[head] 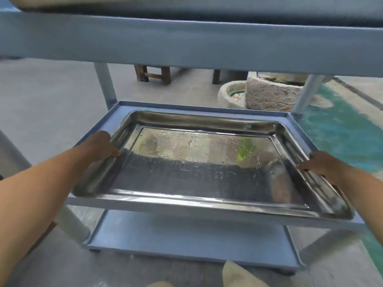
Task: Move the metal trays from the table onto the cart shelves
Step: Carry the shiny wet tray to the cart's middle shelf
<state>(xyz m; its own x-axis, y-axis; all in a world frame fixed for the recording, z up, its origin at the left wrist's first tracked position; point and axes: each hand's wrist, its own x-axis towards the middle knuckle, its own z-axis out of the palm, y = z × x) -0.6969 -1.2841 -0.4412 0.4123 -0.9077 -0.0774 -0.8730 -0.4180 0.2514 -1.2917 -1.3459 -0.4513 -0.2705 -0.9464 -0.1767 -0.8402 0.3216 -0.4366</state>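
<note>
The left hand (101,145) and right hand (323,164) each clasp a side rim, thumbs over the lip, of a shiny rectangular stainless-steel tray (196,162) with rounded corners and a scuffed mirror floor. It lies on the blue-grey cart's raised-edged middle shelf (207,108), its near edge overhanging the front. Beyond stand a rough stone trough (275,94) and a dark wooden stool (155,74).

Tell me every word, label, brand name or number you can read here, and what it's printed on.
None: no readable writing shows anywhere in this view.
On the tray: only reflections and streaky marks, no letters or stamp visible.
On the cart: plain blue rails and shelves, no label or number visible.
On the stone troughs behind: no sign or writing visible.
</note>
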